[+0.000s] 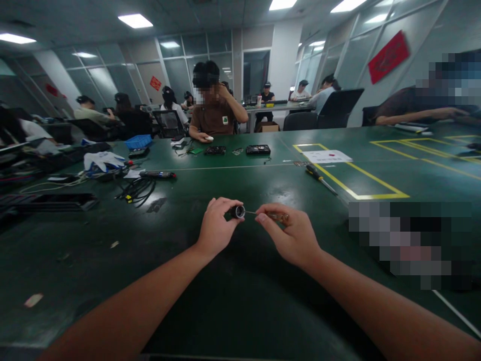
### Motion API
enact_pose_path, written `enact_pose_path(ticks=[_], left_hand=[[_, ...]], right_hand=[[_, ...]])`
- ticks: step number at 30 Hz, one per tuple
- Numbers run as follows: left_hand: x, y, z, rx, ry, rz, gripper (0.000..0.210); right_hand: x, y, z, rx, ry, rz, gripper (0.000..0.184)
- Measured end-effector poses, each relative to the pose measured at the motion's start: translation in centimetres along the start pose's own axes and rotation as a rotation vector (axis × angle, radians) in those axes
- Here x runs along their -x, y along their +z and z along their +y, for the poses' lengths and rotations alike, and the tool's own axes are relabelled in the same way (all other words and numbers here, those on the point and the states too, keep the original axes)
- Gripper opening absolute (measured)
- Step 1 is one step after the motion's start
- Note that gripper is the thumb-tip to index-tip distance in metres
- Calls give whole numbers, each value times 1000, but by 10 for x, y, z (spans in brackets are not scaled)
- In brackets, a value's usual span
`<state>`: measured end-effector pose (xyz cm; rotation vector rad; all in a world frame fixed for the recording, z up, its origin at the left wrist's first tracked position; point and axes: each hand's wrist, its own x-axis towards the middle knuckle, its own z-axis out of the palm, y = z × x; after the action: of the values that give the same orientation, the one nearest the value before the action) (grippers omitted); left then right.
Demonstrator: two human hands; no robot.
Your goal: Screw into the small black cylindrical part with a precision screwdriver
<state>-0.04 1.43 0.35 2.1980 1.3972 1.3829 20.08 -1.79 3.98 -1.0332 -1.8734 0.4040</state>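
Observation:
Between the thumb and fingers of my left hand (218, 225) is a small black cylindrical part (238, 211) with a pale ring at its open end, which faces toward me. My right hand (291, 230) grips a small screwdriver (278, 216) by its clear amber handle. Its thin metal shaft points left, and the tip is at or very close to the ring of the black part; I cannot tell whether it touches. Both hands are held above the green table (225, 301), near the middle of the view.
Beyond my right hand lies a yellow-black screwdriver (319, 178), near a white paper (328, 156) and yellow tape lines. Coiled black cables (139, 193), white gloves (103, 163) and a blue basket (138, 142) are at left. A co-worker (214, 113) sits opposite, behind black parts (258, 150).

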Motion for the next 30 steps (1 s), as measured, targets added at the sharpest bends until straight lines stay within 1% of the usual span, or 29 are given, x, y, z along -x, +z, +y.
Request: enact_pose_path(ticks=[3,5,7,10,12,14,17,18,19,20,23,24,25,26,28,30], left_hand=[[0,0,0,-34,25,-8,32],[0,0,0,-44,31,-8,30],[-1,0,-1,-47,27,5,31],[-1,0,-3,-57,29,27,34],[-1,1,-4,-60,27,29,36],[-1,1,-5,-52,18,18,36],[-1,1,-5,-28,11,6,34],[-1,1,-4,-21,10,7,33],[-1,1,-4,-17,7,10,33],[-1,0,-3,-15,4,14,33],[-1,0,-2,-20,-3,15,35],[-1,0,-2,-23,-1,11,35],[0,0,-2,-25,3,6,34],[0,0,-2,-25,8,3,34],[0,0,-2,-22,15,5,33],[-1,-1,-1,-21,16,14,33]], right_hand=[[0,2,-1,12,3,-42,14],[0,4,2,-23,50,-59,15],[-2,7,5,-123,136,-52,16],[-5,10,12,-351,297,-16,21],[-5,11,14,-430,353,-1,23],[-4,10,13,-368,312,-23,22],[-1,8,9,-140,124,-103,18],[-1,8,7,-96,88,-121,18],[-2,7,6,-95,89,-121,18],[-3,7,6,-137,128,-105,19],[-7,7,8,-357,332,-31,23],[-8,8,9,-391,365,-17,23],[-8,8,9,-382,364,-21,23],[-7,8,9,-336,331,-38,22],[-4,9,8,-211,218,-88,19],[-2,10,7,-155,161,-112,17]])
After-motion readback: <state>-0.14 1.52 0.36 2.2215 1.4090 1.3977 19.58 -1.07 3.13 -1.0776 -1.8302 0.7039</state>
